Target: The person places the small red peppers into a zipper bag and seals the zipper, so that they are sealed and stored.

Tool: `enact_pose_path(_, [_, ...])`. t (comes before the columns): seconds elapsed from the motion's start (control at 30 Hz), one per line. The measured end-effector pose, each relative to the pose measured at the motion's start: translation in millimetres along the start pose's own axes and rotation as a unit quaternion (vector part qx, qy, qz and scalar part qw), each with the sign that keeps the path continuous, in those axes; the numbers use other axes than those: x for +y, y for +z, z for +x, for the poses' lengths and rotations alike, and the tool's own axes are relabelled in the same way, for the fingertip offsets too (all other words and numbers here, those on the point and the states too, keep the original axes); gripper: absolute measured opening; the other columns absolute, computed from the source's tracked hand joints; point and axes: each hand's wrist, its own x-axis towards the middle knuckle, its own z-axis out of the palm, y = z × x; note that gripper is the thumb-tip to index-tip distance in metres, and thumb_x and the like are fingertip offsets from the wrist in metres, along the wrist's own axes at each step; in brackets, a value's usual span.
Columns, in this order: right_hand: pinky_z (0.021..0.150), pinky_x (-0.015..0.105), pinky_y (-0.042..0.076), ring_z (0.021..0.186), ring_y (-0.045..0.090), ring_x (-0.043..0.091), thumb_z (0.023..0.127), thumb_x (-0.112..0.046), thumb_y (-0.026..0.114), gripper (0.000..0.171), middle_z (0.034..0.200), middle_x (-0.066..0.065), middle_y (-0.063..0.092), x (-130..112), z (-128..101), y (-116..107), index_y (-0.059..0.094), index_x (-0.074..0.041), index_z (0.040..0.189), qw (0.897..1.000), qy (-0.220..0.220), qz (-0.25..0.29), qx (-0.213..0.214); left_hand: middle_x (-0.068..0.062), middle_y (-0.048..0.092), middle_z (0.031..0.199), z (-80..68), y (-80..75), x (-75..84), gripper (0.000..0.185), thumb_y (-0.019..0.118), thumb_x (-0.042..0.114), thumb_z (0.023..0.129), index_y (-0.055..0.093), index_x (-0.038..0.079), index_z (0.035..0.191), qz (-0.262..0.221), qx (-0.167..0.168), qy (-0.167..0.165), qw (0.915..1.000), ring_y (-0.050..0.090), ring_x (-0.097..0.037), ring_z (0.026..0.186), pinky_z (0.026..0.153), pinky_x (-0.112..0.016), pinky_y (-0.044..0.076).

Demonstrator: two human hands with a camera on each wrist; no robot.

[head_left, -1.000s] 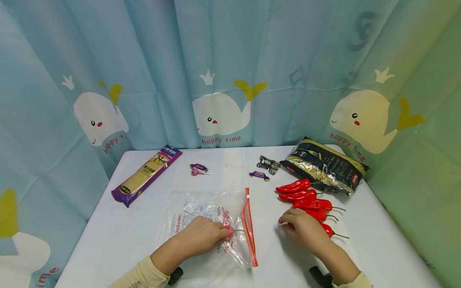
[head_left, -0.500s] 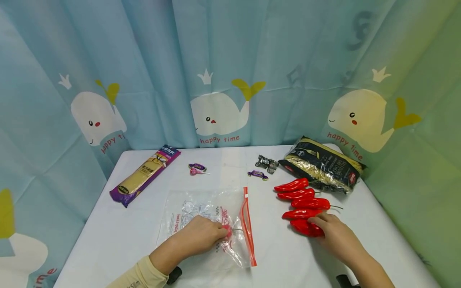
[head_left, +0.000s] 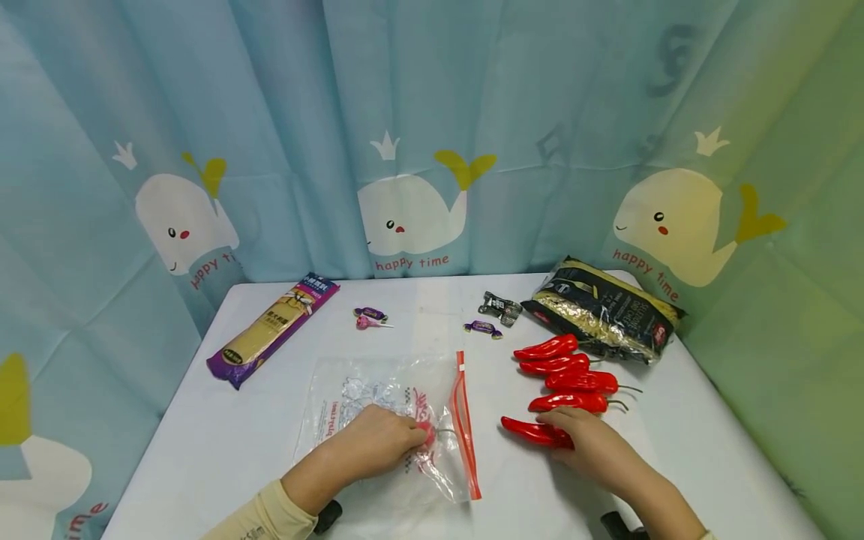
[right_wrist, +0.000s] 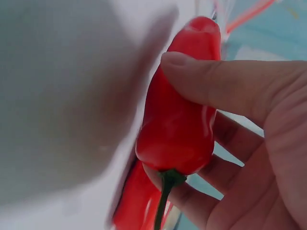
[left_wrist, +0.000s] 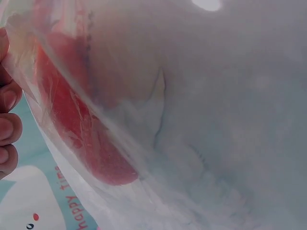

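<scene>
My right hand (head_left: 597, 446) pinches a red chili pepper (head_left: 529, 431) between thumb and fingers; its green stem (right_wrist: 165, 196) points down in the right wrist view. Several more red chili peppers (head_left: 583, 382) lie in a column just beyond that hand. On the table at the centre lies a clear zip bag (head_left: 331, 409) with an orange zip edge (head_left: 466, 427). The left hand (head_left: 374, 444) grips this bag's plastic film, fingers curled at the left edge of the left wrist view. A red chili pepper (left_wrist: 86, 134) shows through the film inside the bag, partly hidden by the hand in the head view.
A purple and yellow pasta packet (head_left: 273, 330) lies at the back left. A purple-wrapped candy (head_left: 370, 313) and a pink lollipop (head_left: 364, 322) sit behind the bag. Another purple candy (head_left: 482, 328) and a black-wrapped one (head_left: 499, 307) lie near a black and gold packet (head_left: 607, 307).
The right hand came from over the nearest chili pepper round to its stem end, took hold of it and drew it left, apart from the others. My left hand stays on the bag.
</scene>
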Motion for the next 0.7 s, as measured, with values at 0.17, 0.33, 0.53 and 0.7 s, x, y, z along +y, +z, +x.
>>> enact_pose_path(0.17, [0.093, 0.051, 0.050, 0.109, 0.063, 0.026, 0.078, -0.013, 0.085, 0.043, 0.114, 0.000, 0.069, -23, 17, 8, 0.071, -0.012, 0.118, 0.998, -0.064, 0.023, -0.002, 0.013, 0.065, 0.079, -0.4, 0.5, 0.3, 0.018, 0.063, 0.032, 0.098, 0.063, 0.028, 0.081, 0.003, 0.002, 0.001, 1.0000, 0.057, -0.008, 0.059, 0.049, -0.029, 0.039])
enact_pose_path(0.33, [0.091, 0.046, 0.051, 0.105, 0.064, 0.021, 0.080, -0.013, 0.084, 0.040, 0.111, -0.003, 0.069, -43, 36, 17, 0.070, -0.012, 0.117, 0.994, -0.107, 0.031, 0.013, 0.013, 0.066, 0.079, 0.7, 1.7, 0.2, 0.016, 0.063, 0.033, 0.098, 0.064, 0.029, 0.083, 0.001, -0.003, -0.002, 1.0000, 0.055, -0.007, 0.058, 0.049, -0.028, 0.039])
enact_pose_path(0.53, [0.091, 0.044, 0.051, 0.103, 0.063, 0.019, 0.081, -0.013, 0.083, 0.037, 0.108, -0.004, 0.069, -61, 53, 30, 0.071, -0.013, 0.116, 0.989, -0.142, 0.038, -0.005, 0.014, 0.062, 0.073, 1.6, 3.7, 1.3, 0.020, 0.063, 0.041, 0.098, 0.065, 0.029, 0.081, 0.003, 0.004, 0.005, 1.0000, 0.059, -0.006, 0.059, 0.048, -0.028, 0.038])
enact_pose_path(0.7, [0.095, 0.044, 0.050, 0.113, 0.061, 0.025, 0.083, -0.016, 0.082, 0.041, 0.121, 0.004, 0.065, -68, 58, 40, 0.070, -0.012, 0.122, 0.985, -0.166, 0.037, 0.004, 0.013, 0.062, 0.073, 2.6, 3.1, 2.0, 0.019, 0.063, 0.040, 0.098, 0.065, 0.029, 0.083, 0.004, -0.002, 0.004, 1.0000, 0.058, -0.007, 0.059, 0.048, -0.027, 0.039])
